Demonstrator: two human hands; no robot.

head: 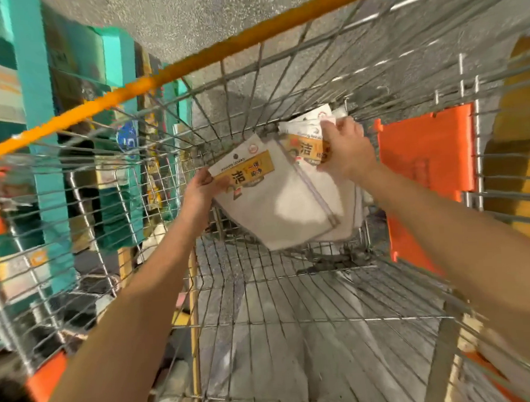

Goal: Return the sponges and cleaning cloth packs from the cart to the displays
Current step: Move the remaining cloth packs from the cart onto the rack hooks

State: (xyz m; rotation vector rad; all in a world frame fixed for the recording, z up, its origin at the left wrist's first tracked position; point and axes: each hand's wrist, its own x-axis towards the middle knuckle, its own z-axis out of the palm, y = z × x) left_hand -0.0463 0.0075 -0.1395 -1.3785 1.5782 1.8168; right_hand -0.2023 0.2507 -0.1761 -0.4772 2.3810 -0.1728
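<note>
Head view: I am looking down into a silver wire shopping cart (pixel 263 323), and motion is smearing the whole picture. Both bare forearms are reaching in from 6 o'clock toward the far end of the basket.

The left hand (pixel 201 191) is pinching a white cleaning cloth pack with a yellow label band (pixel 276 200) at its 9 o'clock corner, with the thumb lying on top of the label. The pack is hanging in the air over the cart's wire floor, near the middle of the frame. Its long axis is running from 11 o'clock to 5 o'clock, the labelled header end is pointing to 11 o'clock, and the plain cloth end is trailing down toward 5 o'clock.

At 1 o'clock of that pack, the right hand (pixel 345 150) is curling round the header end of a bundle of similar white packs (pixel 300 129). The bundle is sitting partly behind the first pack, and its cloth ends are hanging toward 5 o'clock as well. I cannot tell how many packs are in it. The two hands are working apart, each on its own load.

A yellow-orange bar (pixel 191 68) is crossing the cart's far rim from 9 o'clock up to 1 o'clock. An orange plastic panel (pixel 422 151) is standing against the wires at 3 o'clock. A teal shelving upright (pixel 38 119) is showing through the mesh at 9 o'clock, and speckled grey floor (pixel 173 16) is filling 12 o'clock.
</note>
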